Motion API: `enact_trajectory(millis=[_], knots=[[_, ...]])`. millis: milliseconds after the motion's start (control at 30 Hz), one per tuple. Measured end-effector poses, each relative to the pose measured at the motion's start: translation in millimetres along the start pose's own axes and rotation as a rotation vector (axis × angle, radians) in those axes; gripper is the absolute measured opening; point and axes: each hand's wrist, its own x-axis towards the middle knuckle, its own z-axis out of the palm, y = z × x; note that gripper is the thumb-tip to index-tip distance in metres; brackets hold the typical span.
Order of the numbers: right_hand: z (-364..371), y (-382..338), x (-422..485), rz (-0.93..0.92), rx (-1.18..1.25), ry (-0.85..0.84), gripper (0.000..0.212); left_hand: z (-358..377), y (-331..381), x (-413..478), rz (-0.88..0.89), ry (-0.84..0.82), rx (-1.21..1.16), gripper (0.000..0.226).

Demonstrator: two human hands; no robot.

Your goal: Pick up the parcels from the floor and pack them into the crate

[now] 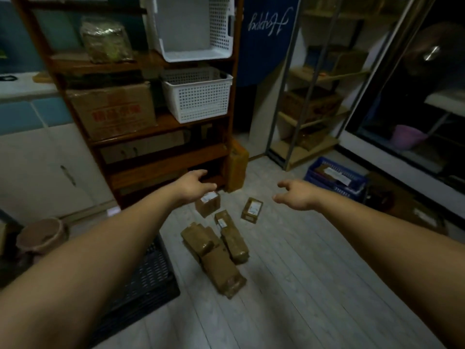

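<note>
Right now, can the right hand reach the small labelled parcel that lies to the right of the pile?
Probably yes. The right hand is open and holds nothing, the small parcel lies apart from the pile, and nothing stands between hand and parcel.

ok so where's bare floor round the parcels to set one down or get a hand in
Bare floor runs right of the parcels toward the blue crate, and in front of them near the camera. It is crowded left, where the dark crate sits close, and behind, at the wooden shelf.
</note>
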Motion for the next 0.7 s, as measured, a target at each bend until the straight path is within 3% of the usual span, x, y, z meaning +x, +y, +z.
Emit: enact_trajectory(millis=[267,533,700], knots=[[16.4,10.5,55.9,-0.088,0.015,-0.108,0.064,49.0,-33.4,30.6,-0.113,0.019,-0.046,0.065],[82.1,16.1,151.4,-0.094,0.073,-0.332,0.065,94.5,-104.7,102.3,-0.369,0.008,-0.183,0.070],[134.9,27.1,223.8,-0.194,0.013,-0.494,0.048,138.3,-158.9,126.2,-0.526,-0.002,-0.339,0.073]])
